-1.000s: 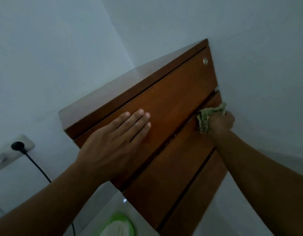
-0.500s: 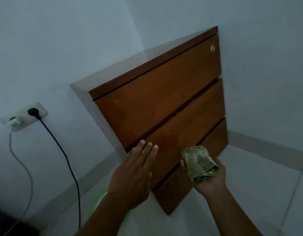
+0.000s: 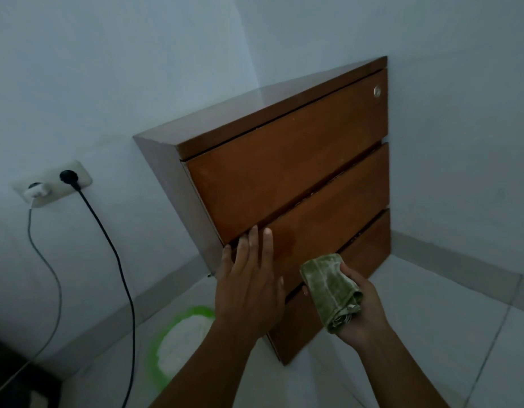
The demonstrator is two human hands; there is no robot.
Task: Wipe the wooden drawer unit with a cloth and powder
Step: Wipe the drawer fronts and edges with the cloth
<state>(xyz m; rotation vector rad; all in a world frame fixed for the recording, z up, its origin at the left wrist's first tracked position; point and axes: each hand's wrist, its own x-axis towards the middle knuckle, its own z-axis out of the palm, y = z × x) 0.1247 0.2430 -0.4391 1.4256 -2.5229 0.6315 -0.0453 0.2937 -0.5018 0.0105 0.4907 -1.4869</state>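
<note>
Since the earlier frames, both hands have moved down the drawer unit (image 3: 284,178). The left hand (image 3: 250,287) went from the top drawer front to the middle one. The right hand (image 3: 362,316) went from the right-hand gap to a position in front of the bottom drawer.

At far left, a wall socket (image 3: 81,181) carries a white charger (image 3: 37,192) and a black plug (image 3: 67,175); a cable hangs from each toward the floor (image 3: 431,348). A green bowl (image 3: 199,310) holding white powder (image 3: 181,340) stands on the floor just left of the unit, partly hidden by the left forearm.

The left hand is released: fingers straight and together, laid over the left end of the middle drawer front, fingertips reaching the gap below the top drawer. The unit stands in the room corner with all three drawers closed.

The right hand, palm up, grasps a folded green cloth (image 3: 330,293) marked with pale smears. The cloth faces upward, away from the drawer fronts. A round metal lock (image 3: 377,91) sits at the top drawer's upper right corner.
</note>
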